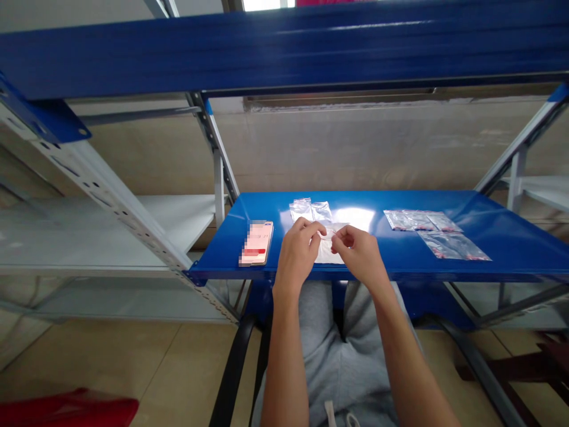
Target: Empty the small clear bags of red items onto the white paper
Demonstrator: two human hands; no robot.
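"Head view: where's the thin strand [329,237]?"
"Over the white sheet [328,256], apparently crosswise, between left hand [297,252] at the sheet's left and right hand [361,252] at its right."
"Nearer hand?"
"Neither; both seem to pinch it."

Bright window [269,5] at top; white glare on blue tabletop [355,216]; stretched edges; phone [260,242] partly pixelated.

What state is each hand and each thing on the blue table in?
Left hand: fingers curled; any grip unclear.
Right hand: fingers curled; any grip unclear.
White sheet: flat, partly hidden.
Phone: lying face up, screen lit.
Left clear bags: flat, contents unclear.
Right clear bags: flat, red bits inside.
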